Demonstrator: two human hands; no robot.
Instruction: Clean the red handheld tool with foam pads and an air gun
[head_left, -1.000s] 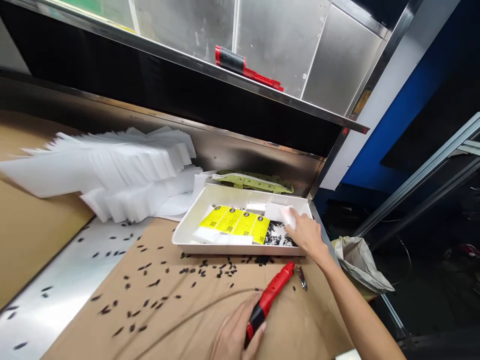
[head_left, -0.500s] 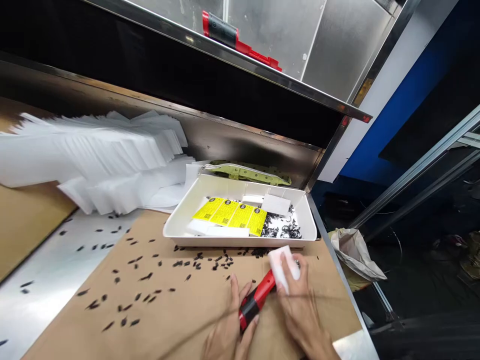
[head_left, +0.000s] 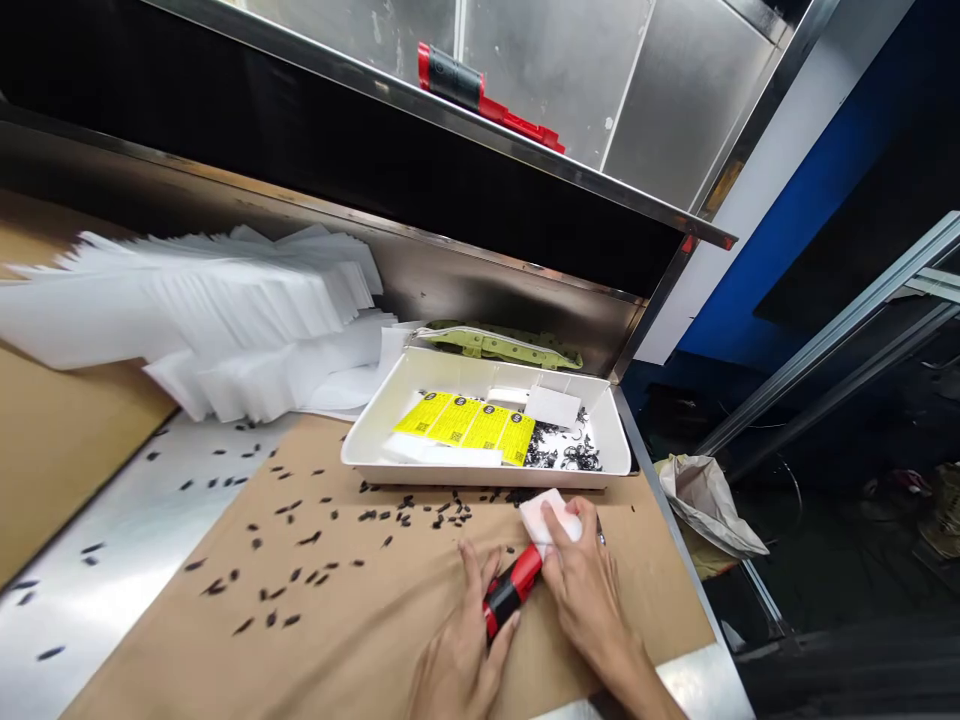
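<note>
A red and black cylindrical tool (head_left: 516,588) lies slantwise just above the cardboard, its far end covered by white foam. My left hand (head_left: 466,632) is closed round its near end, thumb on one side and fingers on the other. Pressed over the tool's far end is a small white foam piece (head_left: 541,517), pinched by my right hand (head_left: 583,570). A bit of shiny metal shows beside the right fingers; what it belongs to is hidden.
A white tray (head_left: 480,478) holds yellow labels (head_left: 457,425) and small black parts. Several black bits (head_left: 307,538) lie scattered on the cardboard (head_left: 360,630). White foam sheets (head_left: 255,300) are stacked at left. A similar red and black tool (head_left: 457,82) rests on the shelf; a bag (head_left: 709,505) stands right.
My right hand and the foam have shifted slightly left, with the foam tilted more over the tool's end. My left hand keeps its hold. The view has shifted a little.
</note>
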